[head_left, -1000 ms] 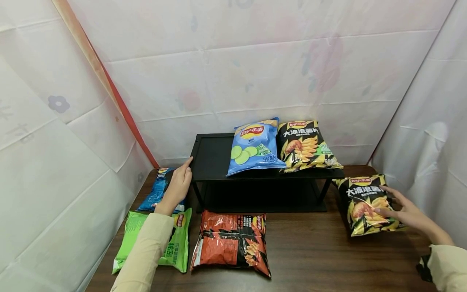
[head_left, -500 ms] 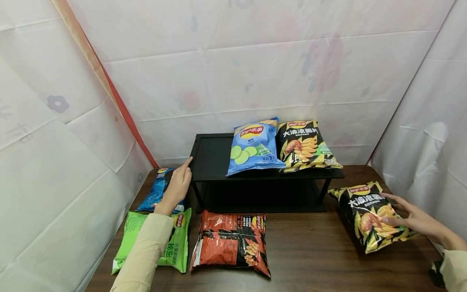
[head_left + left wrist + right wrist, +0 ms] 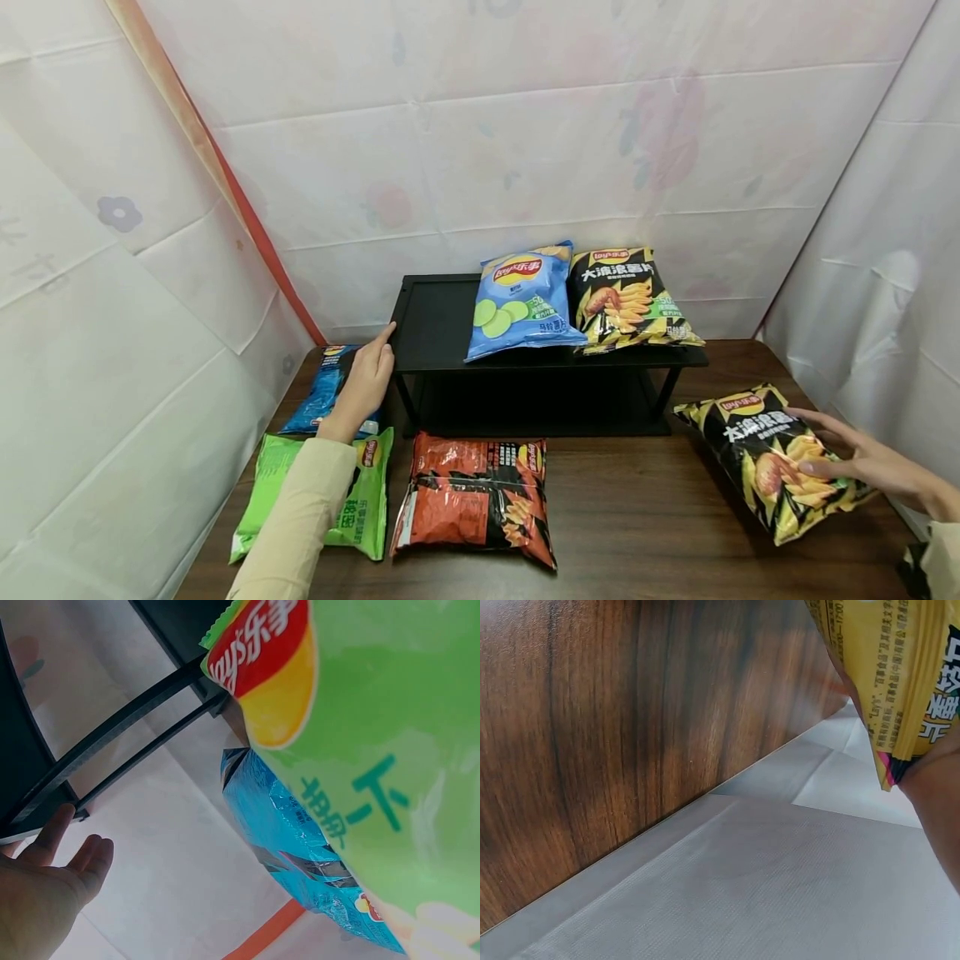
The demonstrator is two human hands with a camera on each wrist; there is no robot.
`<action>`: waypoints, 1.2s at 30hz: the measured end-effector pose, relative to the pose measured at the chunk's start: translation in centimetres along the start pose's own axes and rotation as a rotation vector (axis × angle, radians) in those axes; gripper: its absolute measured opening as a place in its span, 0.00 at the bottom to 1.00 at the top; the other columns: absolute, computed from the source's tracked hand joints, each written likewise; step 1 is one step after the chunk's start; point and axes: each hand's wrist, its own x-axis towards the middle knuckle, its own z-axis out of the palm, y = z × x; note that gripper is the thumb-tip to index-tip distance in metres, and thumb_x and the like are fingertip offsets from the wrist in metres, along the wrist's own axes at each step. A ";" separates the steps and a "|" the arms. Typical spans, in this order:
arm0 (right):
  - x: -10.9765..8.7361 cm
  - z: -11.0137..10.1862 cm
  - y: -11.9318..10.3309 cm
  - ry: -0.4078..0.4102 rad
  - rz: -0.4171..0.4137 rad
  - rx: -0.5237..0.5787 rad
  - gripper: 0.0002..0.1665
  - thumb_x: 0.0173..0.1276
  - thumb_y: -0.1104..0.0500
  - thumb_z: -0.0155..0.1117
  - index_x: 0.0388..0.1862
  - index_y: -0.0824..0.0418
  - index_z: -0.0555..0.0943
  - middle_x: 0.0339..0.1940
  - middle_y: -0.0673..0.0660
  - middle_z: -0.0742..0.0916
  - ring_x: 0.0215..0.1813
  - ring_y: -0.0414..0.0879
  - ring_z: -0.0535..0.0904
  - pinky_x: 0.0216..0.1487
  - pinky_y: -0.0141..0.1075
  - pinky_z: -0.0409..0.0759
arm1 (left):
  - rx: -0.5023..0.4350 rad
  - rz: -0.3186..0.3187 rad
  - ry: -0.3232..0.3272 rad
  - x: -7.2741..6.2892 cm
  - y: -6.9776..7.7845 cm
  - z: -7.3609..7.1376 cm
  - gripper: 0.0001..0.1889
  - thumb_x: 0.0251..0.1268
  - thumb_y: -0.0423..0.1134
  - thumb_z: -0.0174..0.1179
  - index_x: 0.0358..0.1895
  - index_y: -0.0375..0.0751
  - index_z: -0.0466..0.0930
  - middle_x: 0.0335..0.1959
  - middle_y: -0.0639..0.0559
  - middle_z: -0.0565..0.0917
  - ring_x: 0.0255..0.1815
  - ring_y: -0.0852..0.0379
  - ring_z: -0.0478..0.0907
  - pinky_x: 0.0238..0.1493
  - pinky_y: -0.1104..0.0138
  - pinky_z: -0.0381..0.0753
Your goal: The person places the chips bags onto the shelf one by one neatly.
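Soft, even brightness by head camera, glints on the red bag [image 3: 472, 504] right of my left fingers [image 3: 382, 339]; left-wrist view dimmer, lens-bowed rack leg [image 3: 126, 714] just beyond them.

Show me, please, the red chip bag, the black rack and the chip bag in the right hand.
Red chip bag [image 3: 472, 505], head view: middle of its upward face.
Black rack [image 3: 437, 323], head view: bare left part of its top.
Held chip bag [image 3: 772, 465], head view: middle of its front.
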 end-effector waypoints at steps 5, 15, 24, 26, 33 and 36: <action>0.0 0.2 -0.2 -0.024 -0.011 0.055 0.44 0.64 0.60 0.57 0.74 0.54 0.47 0.55 0.20 0.56 0.53 0.22 0.63 0.38 0.61 0.72 | -0.002 0.000 -0.001 0.0 0.1 0.0 0.26 0.74 0.48 0.27 0.73 0.48 0.47 0.72 0.42 0.54 0.71 0.40 0.50 0.67 0.43 0.49; 0.6 1.2 -1.5 -0.094 -0.056 0.083 0.43 0.62 0.62 0.58 0.73 0.54 0.50 0.62 0.24 0.54 0.67 0.68 0.51 0.39 0.75 0.57 | -0.006 0.017 0.005 0.1 0.0 0.1 0.26 0.74 0.46 0.28 0.72 0.46 0.48 0.72 0.41 0.54 0.71 0.40 0.51 0.67 0.43 0.51; 1.7 1.9 -2.7 -0.166 -0.203 0.131 0.42 0.59 0.65 0.58 0.71 0.60 0.54 0.63 0.23 0.58 0.56 0.11 0.48 0.40 0.74 0.61 | 0.001 0.017 0.014 0.1 0.0 0.0 0.26 0.74 0.47 0.27 0.72 0.47 0.48 0.72 0.42 0.54 0.71 0.40 0.52 0.67 0.44 0.51; 2.0 2.2 -2.9 -0.181 -0.212 0.141 0.42 0.59 0.65 0.58 0.71 0.61 0.54 0.63 0.24 0.59 0.56 0.11 0.49 0.41 0.73 0.61 | -0.001 0.020 0.013 0.1 0.0 0.0 0.26 0.74 0.46 0.28 0.72 0.46 0.49 0.72 0.42 0.55 0.71 0.40 0.52 0.67 0.44 0.51; 3.0 2.9 -4.3 -0.225 -0.243 0.085 0.43 0.59 0.64 0.59 0.72 0.59 0.54 0.70 0.41 0.62 0.59 0.14 0.51 0.50 0.55 0.71 | -0.005 0.023 0.016 0.1 -0.1 0.0 0.26 0.74 0.46 0.28 0.72 0.46 0.49 0.71 0.42 0.55 0.71 0.41 0.52 0.67 0.44 0.52; 3.4 3.2 -4.8 -0.251 -0.253 0.081 0.43 0.59 0.64 0.60 0.72 0.59 0.54 0.71 0.47 0.62 0.59 0.14 0.51 0.50 0.59 0.70 | -0.007 0.023 0.013 0.1 0.0 0.0 0.26 0.74 0.46 0.28 0.72 0.45 0.49 0.71 0.41 0.55 0.71 0.40 0.52 0.67 0.44 0.52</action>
